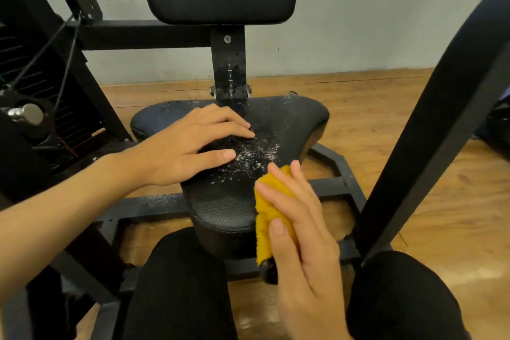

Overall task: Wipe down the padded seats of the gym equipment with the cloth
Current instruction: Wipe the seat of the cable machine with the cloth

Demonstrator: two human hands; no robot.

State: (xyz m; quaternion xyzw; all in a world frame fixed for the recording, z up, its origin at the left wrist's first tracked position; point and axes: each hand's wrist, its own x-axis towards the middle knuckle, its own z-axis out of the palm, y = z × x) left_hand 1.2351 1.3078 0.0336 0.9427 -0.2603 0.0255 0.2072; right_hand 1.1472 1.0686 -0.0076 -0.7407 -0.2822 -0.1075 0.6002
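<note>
Rests the left hand flat, fingers straight and holding nothing, on the black padded seat beside scattered white specks; presses the yellow cloth with the right hand, fingers straight, against the seat's front right edge

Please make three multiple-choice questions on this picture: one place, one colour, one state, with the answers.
1. Where is the fluffy cloth?
A. on the floor
B. against the right edge of the black padded seat
C. on the backrest
2. What colour is it?
A. yellow
B. blue
C. white
3. How is the left hand?
A. flat on the seat
B. gripping a cable
C. out of view
Key: B, the right hand presses it there; A, plainly yellow; A, its fingers lie straight on the pad.
</note>
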